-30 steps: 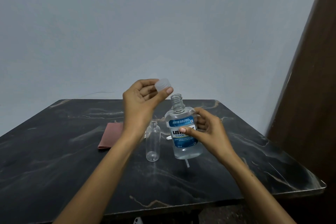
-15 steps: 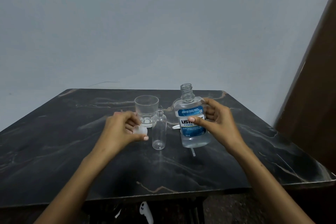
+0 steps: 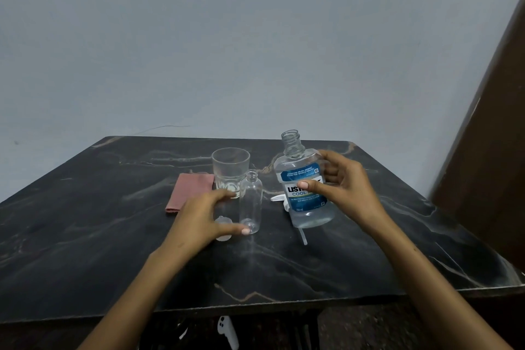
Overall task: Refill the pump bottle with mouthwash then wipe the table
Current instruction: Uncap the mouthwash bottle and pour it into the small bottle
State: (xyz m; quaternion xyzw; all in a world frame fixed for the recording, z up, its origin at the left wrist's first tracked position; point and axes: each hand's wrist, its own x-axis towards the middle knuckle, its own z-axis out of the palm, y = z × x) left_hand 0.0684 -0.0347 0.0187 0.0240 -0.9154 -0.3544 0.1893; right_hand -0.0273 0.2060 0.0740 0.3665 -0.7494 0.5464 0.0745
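A small, empty, clear pump bottle [image 3: 251, 199] stands uncapped at the middle of the black marble table [image 3: 85, 221]. My left hand [image 3: 201, 216] is open just left of it, thumb tip at the bottle's base. The translucent cap [image 3: 224, 237] lies on the table under that thumb. My right hand [image 3: 346, 187] grips the uncapped mouthwash bottle [image 3: 311, 216], blue-labelled, holding clear liquid and tilted slightly. The white pump head [image 3: 277, 198] lies behind the mouthwash bottle, its tube [image 3: 303, 236] sticking out in front.
A clear drinking glass [image 3: 230, 167] stands behind the small bottle. A folded pink cloth [image 3: 190, 190] lies to its left. A brown wooden panel [image 3: 488, 165] rises at the right edge. A white object [image 3: 225, 329] sits under the table's front edge.
My left hand brought the cap down from above the mouthwash bottle, set it on the table and opened beside the small bottle. My right hand kept its grip.
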